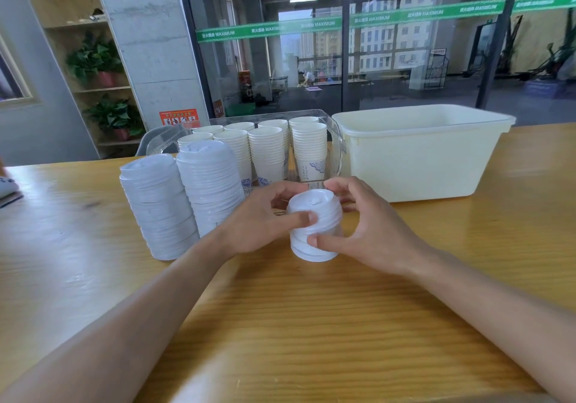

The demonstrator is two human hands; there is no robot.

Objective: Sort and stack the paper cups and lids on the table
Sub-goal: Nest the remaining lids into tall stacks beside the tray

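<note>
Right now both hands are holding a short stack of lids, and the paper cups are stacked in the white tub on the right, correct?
Not quite. The head view shows the paper cups stacked in the clear plastic bin, not the white tub. Both the left hand and right hand do hold the short stack of lids.

Office lobby: glass partition [343, 60], plant shelves [103, 88].

Short stack of lids [314, 234]: white plastic, nested, upright on the desk [311, 324], held between both hands.
Two tall stacks of lids [187, 200]: white, nested, side by side left of the short stack, leaning slightly.
Stacks of paper cups [271, 150]: white with blue print, nested upright in rows inside a clear tray [338, 141] behind the lids.
</note>
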